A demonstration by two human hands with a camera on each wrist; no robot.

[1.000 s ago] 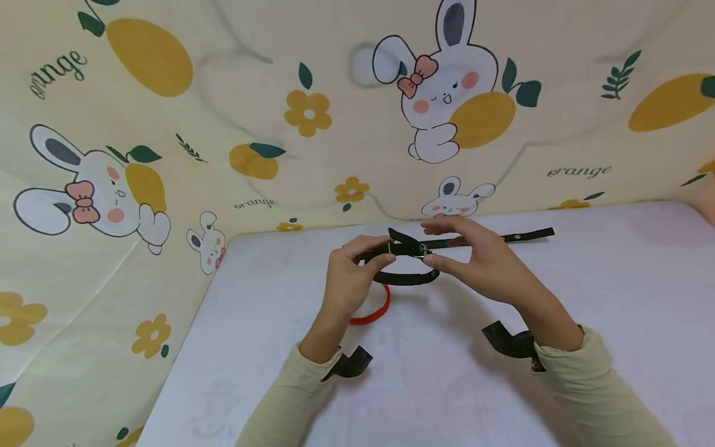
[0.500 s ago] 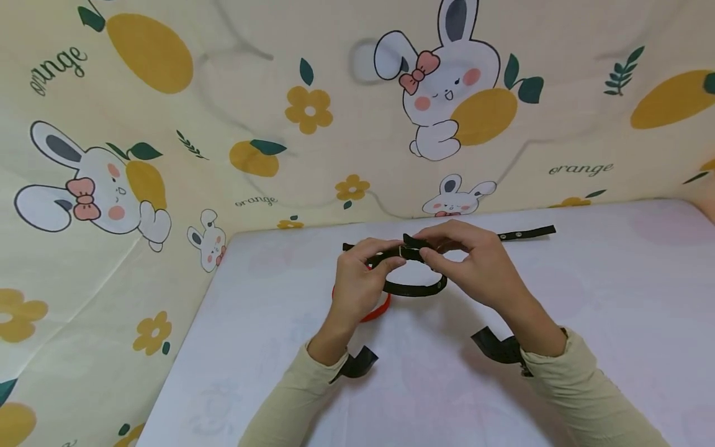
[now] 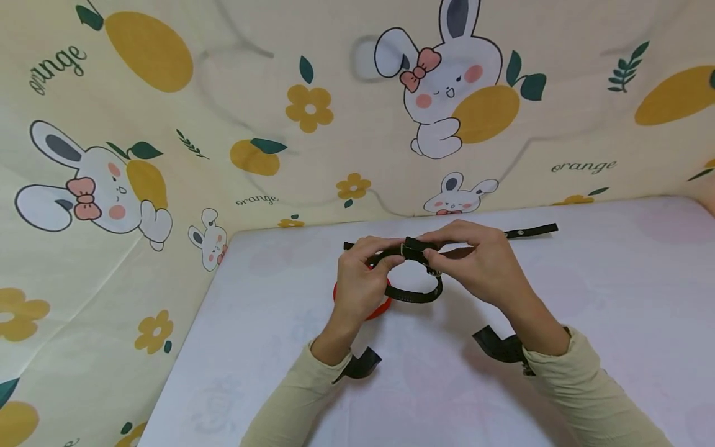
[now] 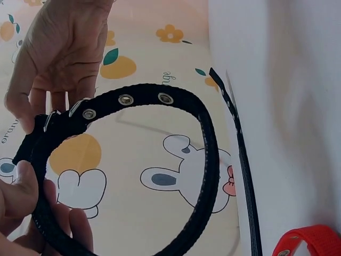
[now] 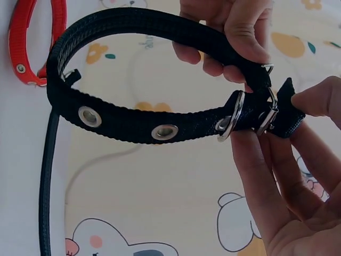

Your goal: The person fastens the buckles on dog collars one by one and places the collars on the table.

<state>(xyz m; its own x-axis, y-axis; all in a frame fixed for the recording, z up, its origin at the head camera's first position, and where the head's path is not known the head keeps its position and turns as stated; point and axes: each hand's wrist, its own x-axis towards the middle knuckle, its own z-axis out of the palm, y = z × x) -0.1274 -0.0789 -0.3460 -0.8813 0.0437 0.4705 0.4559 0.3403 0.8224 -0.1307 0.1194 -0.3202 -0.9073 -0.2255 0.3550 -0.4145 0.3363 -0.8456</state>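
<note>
Both hands hold a black collar (image 3: 413, 297) bent into a loop above the table. My left hand (image 3: 362, 282) pinches the band near a metal keeper, thumb on one side and fingers on the other. My right hand (image 3: 485, 261) pinches the short strap tip (image 5: 290, 114) between thumb and fingers. That tip sticks out past the silver buckle (image 5: 269, 113), as the right wrist view shows. Beside the buckle hangs a metal D-ring (image 5: 233, 118). Metal-rimmed eyelets run along the band (image 4: 208, 160).
On the white table (image 3: 268, 372), a red collar (image 3: 382, 310) lies partly hidden under my left hand. Behind both hands stretches another black strap with eyelets (image 3: 533, 231). A cloth (image 3: 313, 37) printed with rabbits and oranges hangs behind the table.
My right fingers have closed in on the strap tip, which stood up more freely a second ago. My left hand has shifted slightly right, and the loop hangs a little lower.
</note>
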